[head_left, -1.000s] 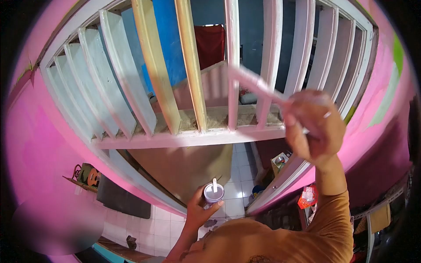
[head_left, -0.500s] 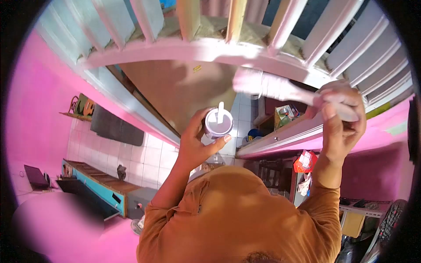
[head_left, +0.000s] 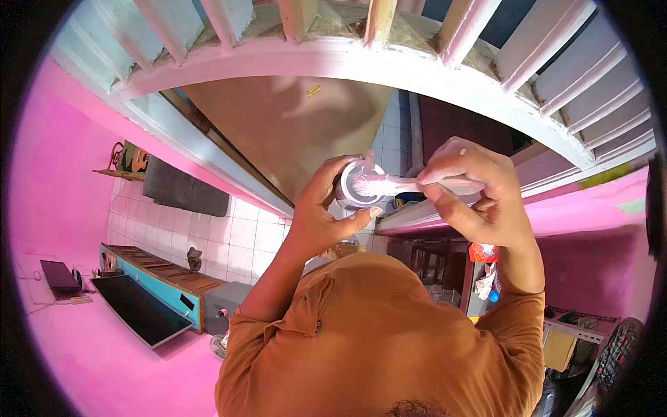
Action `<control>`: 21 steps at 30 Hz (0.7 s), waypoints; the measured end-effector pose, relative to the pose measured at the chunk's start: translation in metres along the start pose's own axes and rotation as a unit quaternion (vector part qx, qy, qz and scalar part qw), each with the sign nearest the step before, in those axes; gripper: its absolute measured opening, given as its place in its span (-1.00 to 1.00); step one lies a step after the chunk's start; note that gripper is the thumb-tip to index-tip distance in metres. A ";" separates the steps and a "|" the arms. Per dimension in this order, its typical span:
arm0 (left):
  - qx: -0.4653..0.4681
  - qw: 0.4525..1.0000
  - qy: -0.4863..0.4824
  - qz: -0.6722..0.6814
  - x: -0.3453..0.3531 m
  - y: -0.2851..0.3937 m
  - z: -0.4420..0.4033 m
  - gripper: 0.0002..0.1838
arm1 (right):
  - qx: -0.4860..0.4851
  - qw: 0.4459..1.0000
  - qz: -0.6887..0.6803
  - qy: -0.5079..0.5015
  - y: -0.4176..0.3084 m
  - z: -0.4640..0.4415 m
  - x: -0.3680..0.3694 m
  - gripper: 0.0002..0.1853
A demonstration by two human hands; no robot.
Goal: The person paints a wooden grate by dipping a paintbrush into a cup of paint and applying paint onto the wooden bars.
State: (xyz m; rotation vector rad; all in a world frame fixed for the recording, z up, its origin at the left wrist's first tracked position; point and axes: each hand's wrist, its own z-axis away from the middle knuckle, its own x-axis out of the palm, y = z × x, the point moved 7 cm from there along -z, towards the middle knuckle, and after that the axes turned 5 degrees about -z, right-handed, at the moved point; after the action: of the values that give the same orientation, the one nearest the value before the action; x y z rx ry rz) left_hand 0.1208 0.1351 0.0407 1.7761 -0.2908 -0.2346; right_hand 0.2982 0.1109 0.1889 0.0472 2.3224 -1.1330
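Observation:
My left hand (head_left: 321, 217) is wrapped round a small paint cup (head_left: 343, 197), fingers on one side and thumb on the other. A short stick (head_left: 369, 160) pokes up past the cup's rim. Between the fingers and thumb of my right hand (head_left: 483, 191) is the handle of a paintbrush (head_left: 403, 185). Its pale pink bristles lie over the cup's mouth; whether they dip into the paint I cannot tell. Beyond both hands runs a white and pink door-frame beam (head_left: 333, 61), with upright slats (head_left: 469, 35) above it, some painted and some bare wood.
Below the beam stands a brown door (head_left: 278, 125). Far beneath are a tiled floor (head_left: 236, 254), a long wooden-topped cabinet (head_left: 160, 278) and a flat screen (head_left: 139, 309) on the left. A metal shelf (head_left: 580, 333) stands at lower right. Pink walls (head_left: 62, 174) are on both sides.
My right hand has brought the paintbrush down and left, from near the beam to the cup's mouth. My left hand, still round the cup, has shifted slightly right.

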 end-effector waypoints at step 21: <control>0.009 1.000 0.009 0.017 -0.001 0.011 -0.017 -0.11 | 0.184 0.904 -0.235 0.305 0.048 0.053 -0.017 -0.87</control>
State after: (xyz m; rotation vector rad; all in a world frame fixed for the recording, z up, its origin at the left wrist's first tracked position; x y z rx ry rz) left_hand 0.1244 0.1490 0.0549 1.7882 -0.3111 -0.1915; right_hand 0.3494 0.1062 0.1362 -0.0273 2.6914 -2.0374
